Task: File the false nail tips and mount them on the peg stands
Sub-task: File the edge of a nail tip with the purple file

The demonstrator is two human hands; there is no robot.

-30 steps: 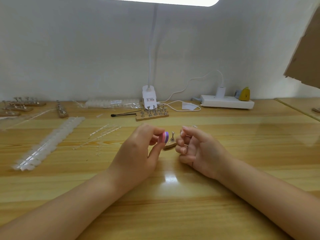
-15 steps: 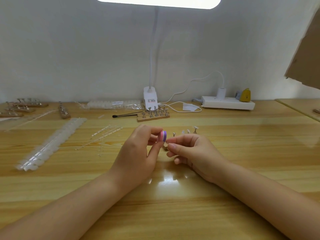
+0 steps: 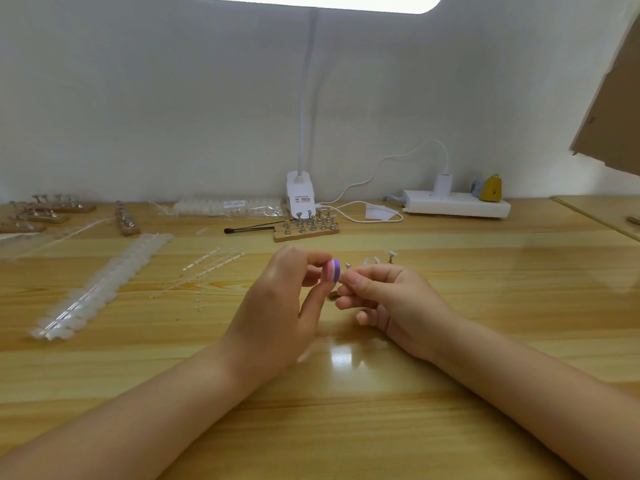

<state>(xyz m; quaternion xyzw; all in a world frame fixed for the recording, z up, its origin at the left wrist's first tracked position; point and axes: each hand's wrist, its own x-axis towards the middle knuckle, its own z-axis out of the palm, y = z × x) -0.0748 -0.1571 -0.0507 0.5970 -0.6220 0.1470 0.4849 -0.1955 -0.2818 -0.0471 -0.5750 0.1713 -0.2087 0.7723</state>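
head view: left hand point(image 3: 277, 306) pinching a pink-and-purple file block point(image 3: 330, 270) between thumb and fingertips, above the wooden table point(image 3: 346, 427). right hand point(image 3: 388, 299) just beside it, thumb and forefinger pinched at the block's face; nail tip there too small to make out. peg stand point(image 3: 377, 260) just behind the hands.

Plenty of open wooden table point(image 3: 502, 306) on the right side and along the near edge, so a hand can pass there. To the left it's cluttered: a long strip of nail tips point(image 3: 100, 289) plus loose clear sprues point(image 3: 207, 271). Far centre is blocked by a peg stand point(image 3: 306, 228), brush point(image 3: 249, 230) and lamp base point(image 3: 300, 199); the power strip point(image 3: 455, 204) sits far right.
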